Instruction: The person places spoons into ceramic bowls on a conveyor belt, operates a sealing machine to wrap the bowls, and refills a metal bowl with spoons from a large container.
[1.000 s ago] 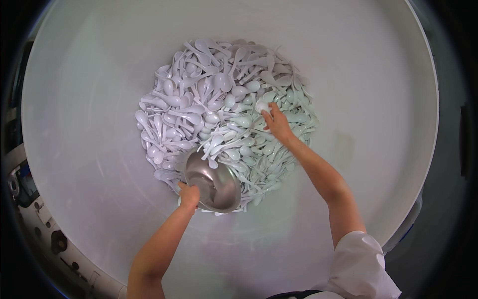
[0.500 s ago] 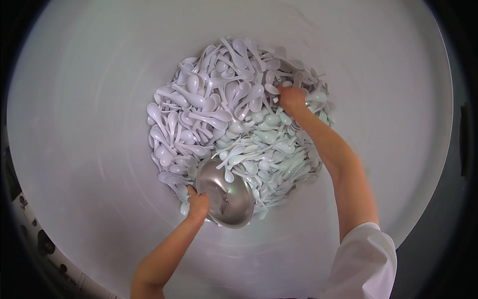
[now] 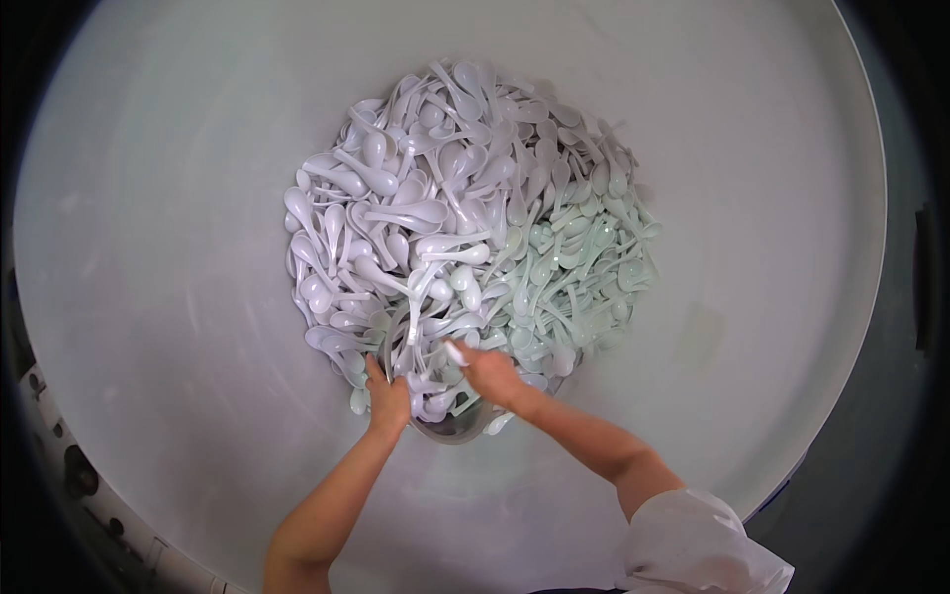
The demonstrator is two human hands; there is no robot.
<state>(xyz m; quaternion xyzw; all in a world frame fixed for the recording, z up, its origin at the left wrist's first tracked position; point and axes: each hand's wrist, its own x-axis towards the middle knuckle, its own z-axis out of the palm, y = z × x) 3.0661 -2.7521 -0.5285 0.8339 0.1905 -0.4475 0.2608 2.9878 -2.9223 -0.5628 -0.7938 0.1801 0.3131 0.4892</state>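
A shiny metal bowl (image 3: 457, 432) rests at the near edge of a large heap of white soup spoons (image 3: 396, 213). My left hand (image 3: 389, 403) is closed on the bowl's left rim, thumb up along the side. Several spoons lie in the bowl, hiding most of its inside. Over the bowl's right side is my right hand (image 3: 492, 377), its fingers curled. A white spoon (image 3: 455, 353) shows at its fingertips; how many it holds is hidden.
The heap sits at the bottom of a wide, round, pale grey tub (image 3: 188, 247) whose smooth walls rise all around. Its curved rim (image 3: 884, 198) runs along the right. Beyond the tub at lower left, a pale strip with dark round parts is partly in view.
My right hand has come from the far right of the heap back to the bowl. The bowl, almost bare before, now has spoons in it. My left hand has stayed at its rim.
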